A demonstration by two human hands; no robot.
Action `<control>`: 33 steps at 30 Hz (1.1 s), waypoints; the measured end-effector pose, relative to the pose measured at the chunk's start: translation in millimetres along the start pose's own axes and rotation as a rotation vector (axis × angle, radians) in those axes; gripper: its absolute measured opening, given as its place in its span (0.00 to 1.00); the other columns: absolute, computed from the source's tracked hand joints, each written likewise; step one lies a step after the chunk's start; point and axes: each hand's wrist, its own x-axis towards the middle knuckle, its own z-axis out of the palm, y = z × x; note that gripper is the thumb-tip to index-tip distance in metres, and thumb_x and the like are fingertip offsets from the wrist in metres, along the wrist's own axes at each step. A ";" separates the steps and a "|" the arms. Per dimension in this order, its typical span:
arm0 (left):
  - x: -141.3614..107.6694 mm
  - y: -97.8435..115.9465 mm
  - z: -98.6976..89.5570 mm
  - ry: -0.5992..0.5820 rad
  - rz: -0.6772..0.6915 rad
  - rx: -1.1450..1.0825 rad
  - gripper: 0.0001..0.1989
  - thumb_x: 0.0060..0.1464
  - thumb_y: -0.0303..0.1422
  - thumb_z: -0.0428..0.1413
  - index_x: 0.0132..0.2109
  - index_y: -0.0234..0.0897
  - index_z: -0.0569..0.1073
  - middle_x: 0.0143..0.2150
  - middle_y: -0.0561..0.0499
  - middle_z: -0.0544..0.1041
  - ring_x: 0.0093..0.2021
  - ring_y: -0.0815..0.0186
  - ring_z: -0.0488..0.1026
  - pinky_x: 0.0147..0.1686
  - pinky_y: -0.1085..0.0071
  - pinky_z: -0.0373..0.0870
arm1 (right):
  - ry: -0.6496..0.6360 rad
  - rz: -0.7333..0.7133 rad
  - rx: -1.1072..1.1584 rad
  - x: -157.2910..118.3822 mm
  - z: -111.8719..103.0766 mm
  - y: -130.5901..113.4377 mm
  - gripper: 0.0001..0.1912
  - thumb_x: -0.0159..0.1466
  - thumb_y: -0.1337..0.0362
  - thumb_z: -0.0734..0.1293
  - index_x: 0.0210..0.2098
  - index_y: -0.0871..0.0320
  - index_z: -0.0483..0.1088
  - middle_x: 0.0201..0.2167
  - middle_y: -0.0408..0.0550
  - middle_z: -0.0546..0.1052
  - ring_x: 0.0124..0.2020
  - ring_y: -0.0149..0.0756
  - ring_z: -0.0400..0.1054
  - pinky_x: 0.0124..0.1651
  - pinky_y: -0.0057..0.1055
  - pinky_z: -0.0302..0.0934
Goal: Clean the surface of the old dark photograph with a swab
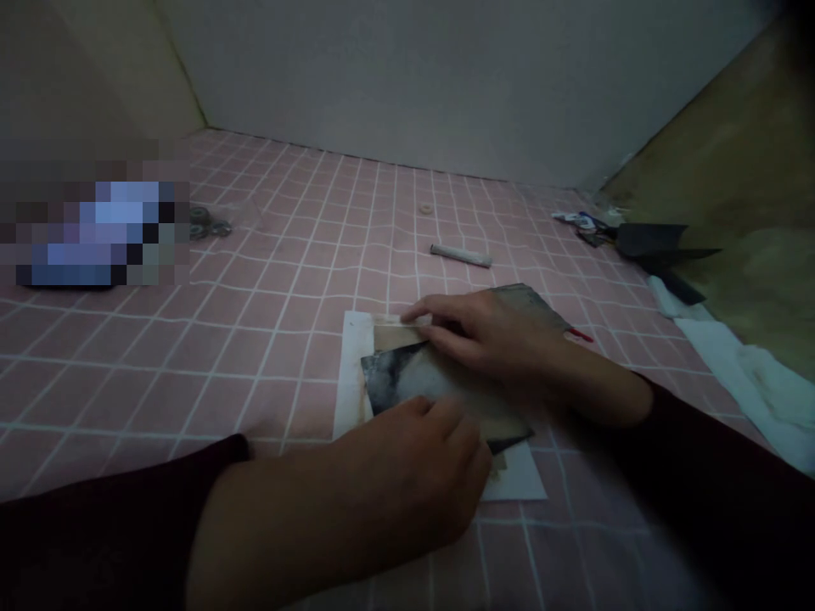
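Note:
A white sheet of paper (351, 356) with brownish stains lies on the pink checked cloth (273, 339). Across it, at an angle, rests a mottled sheet (390, 373), dark at the edges and pale grey in the middle. My left hand (439, 467) is over the near part of the mottled sheet with its fingers curled in; whatever they hold, if anything, is hidden. Stretched over the far right side of both sheets is my right hand (477, 331), thumb and forefinger apart, fingertips by the white paper's far edge. Beyond that hand a grey sheet (525, 299) shows partly.
A small grey roll (461, 255) and a pale ring (426, 209) lie farther back. Dark sheets (655, 242) and white crumpled material (726, 348) run along the right wall. A thin red item (581, 336) pokes out near my right wrist. At left is a pixelated bright screen (120, 221).

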 end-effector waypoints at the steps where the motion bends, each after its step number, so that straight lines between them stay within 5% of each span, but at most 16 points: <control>1: -0.1 0.1 0.1 0.000 -0.003 0.021 0.03 0.58 0.27 0.50 0.37 0.35 0.67 0.32 0.50 0.69 0.30 0.63 0.63 0.30 0.64 0.57 | -0.001 -0.038 0.027 0.4 1.6 -1.6 0.13 0.67 0.68 0.62 0.49 0.57 0.73 0.37 0.46 0.79 0.37 0.33 0.72 0.40 0.29 0.60; 4: 0.4 0.1 0.2 0.009 -0.021 0.064 0.03 0.58 0.27 0.50 0.35 0.35 0.67 0.29 0.51 0.67 0.29 0.64 0.61 0.30 0.63 0.57 | -0.026 -0.144 0.102 2.3 6.4 -4.5 0.13 0.66 0.66 0.65 0.50 0.58 0.72 0.36 0.45 0.79 0.35 0.32 0.71 0.39 0.28 0.60; 10: 0.5 0.1 2.5 0.029 -0.010 -0.002 0.02 0.58 0.26 0.50 0.36 0.35 0.67 0.33 0.49 0.70 0.31 0.64 0.62 0.31 0.65 0.57 | -0.008 0.032 -0.005 1.1 -0.7 -0.1 0.14 0.67 0.68 0.62 0.50 0.57 0.73 0.27 0.42 0.75 0.28 0.31 0.67 0.35 0.28 0.57; 15: -0.2 1.4 1.0 0.021 -0.028 0.043 0.03 0.58 0.27 0.50 0.35 0.35 0.67 0.29 0.51 0.67 0.29 0.63 0.61 0.30 0.64 0.57 | -0.037 -0.110 0.110 3.7 4.8 -6.0 0.14 0.66 0.66 0.64 0.50 0.58 0.72 0.30 0.42 0.76 0.31 0.30 0.68 0.37 0.27 0.58; 21: 1.5 0.5 0.1 0.004 -0.011 -0.006 0.03 0.58 0.25 0.50 0.36 0.35 0.67 0.33 0.49 0.69 0.31 0.63 0.63 0.30 0.64 0.58 | -0.013 0.046 0.000 0.9 -2.5 -3.8 0.15 0.67 0.68 0.61 0.50 0.57 0.73 0.29 0.43 0.76 0.29 0.31 0.67 0.35 0.28 0.56; 26: 0.9 1.1 1.2 0.016 -0.032 0.054 0.03 0.58 0.27 0.49 0.35 0.35 0.67 0.29 0.51 0.67 0.29 0.63 0.61 0.29 0.64 0.57 | -0.036 -0.116 0.117 3.3 4.9 -3.4 0.14 0.66 0.65 0.63 0.50 0.58 0.72 0.30 0.42 0.76 0.29 0.30 0.67 0.36 0.27 0.57; 33: 0.8 0.2 1.0 0.020 -0.009 0.012 0.03 0.58 0.26 0.50 0.35 0.35 0.67 0.31 0.50 0.69 0.30 0.64 0.63 0.30 0.65 0.58 | -0.001 0.041 0.005 1.1 -2.8 -1.9 0.14 0.66 0.69 0.62 0.50 0.60 0.73 0.36 0.46 0.78 0.35 0.33 0.70 0.39 0.28 0.58</control>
